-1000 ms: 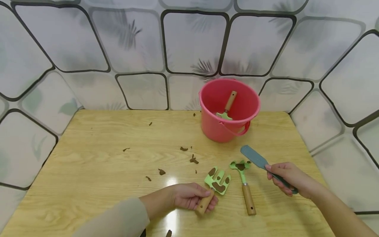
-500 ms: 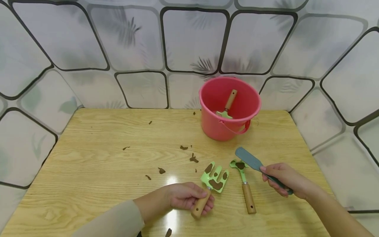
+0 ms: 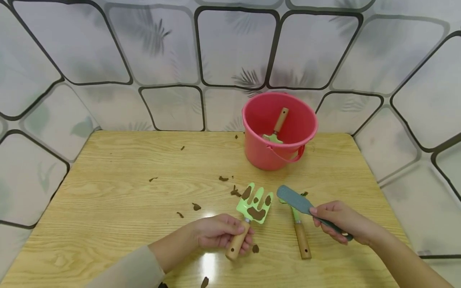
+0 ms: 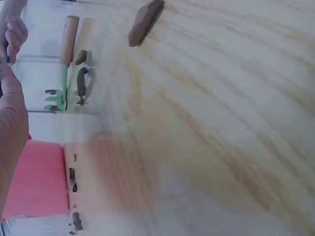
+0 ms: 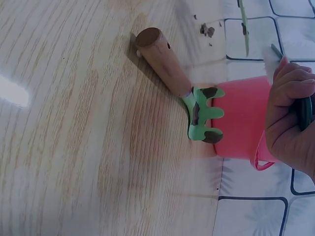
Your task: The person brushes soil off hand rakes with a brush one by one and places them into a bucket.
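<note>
My left hand (image 3: 217, 233) grips the wooden handle of a small green garden fork (image 3: 256, 214), its tines pointing up and away and its face marked with brown patches. My right hand (image 3: 340, 220) holds a grey-blue spatula (image 3: 293, 199) by its dark handle, the blade pointing left, just right of the fork. Under the blade in the head view lies a green hand rake (image 3: 302, 242) with a wooden handle. The right wrist view shows that rake's prongs (image 5: 206, 115) with dark brown smears. In the left wrist view only part of a hand (image 4: 12, 123) shows.
Farther back stands a pink-red bucket (image 3: 266, 158), holding another green tool (image 3: 280, 122) with a wooden handle. Brown crumbs (image 3: 196, 207) are scattered over the wooden table (image 3: 119, 192). One brown bit (image 3: 255, 249) lies beside my left hand. A patterned curtain (image 3: 234, 48) surrounds the table.
My left hand has moved left and slightly away with the fork. The spatula has shifted left and now overlaps the rake's head. A brown bit now shows on the table beside my left hand.
</note>
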Motion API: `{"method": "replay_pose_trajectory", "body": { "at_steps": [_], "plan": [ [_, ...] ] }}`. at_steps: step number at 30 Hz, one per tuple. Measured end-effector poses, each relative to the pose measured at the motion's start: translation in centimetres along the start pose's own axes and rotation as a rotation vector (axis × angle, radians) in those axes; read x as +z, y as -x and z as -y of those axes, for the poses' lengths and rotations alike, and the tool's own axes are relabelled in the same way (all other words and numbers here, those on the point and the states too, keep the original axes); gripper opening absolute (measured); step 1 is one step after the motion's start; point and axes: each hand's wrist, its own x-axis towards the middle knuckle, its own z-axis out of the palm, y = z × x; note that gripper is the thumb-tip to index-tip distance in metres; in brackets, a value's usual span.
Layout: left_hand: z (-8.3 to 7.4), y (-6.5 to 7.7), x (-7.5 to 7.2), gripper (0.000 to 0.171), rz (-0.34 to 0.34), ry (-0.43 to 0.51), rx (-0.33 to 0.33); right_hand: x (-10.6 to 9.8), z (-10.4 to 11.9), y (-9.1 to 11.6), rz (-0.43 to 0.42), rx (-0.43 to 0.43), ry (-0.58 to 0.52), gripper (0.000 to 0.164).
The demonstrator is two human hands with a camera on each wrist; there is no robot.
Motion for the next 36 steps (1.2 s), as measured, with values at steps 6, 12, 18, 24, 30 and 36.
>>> {"method": "replay_pose_trajectory", "body": {
  "at_steps": [6,12,18,24,30,36],
  "plan": [
    [-0.7,0.8,0.4,0.045,-0.006,-0.027,0.013,0.5,-0.1,-0.2,0.055,-0.016,0.011,0.037],
    [-0.9,1.0,0.6,0.041,-0.001,-0.038,0.038,1.6,0.1,-0.7,0.143,-0.048,0.005,0.046],
    [-0.8,1.1,0.7,0.043,-0.007,-0.035,0.061,2.5,0.1,-1.3,0.198,-0.097,0.021,0.049],
    [-0.7,1.1,1.0,0.025,0.010,-0.038,0.049,3.0,0.2,-1.5,0.240,-0.129,0.006,0.045],
    [-0.5,1.0,1.3,0.024,0.054,-0.089,0.026,3.6,0.1,-2.0,0.272,-0.156,-0.005,0.044],
    [-0.2,1.0,1.1,0.021,-0.001,-0.059,0.064,4.2,0.0,-3.6,0.257,-0.135,0.008,0.050]
  ]
}}
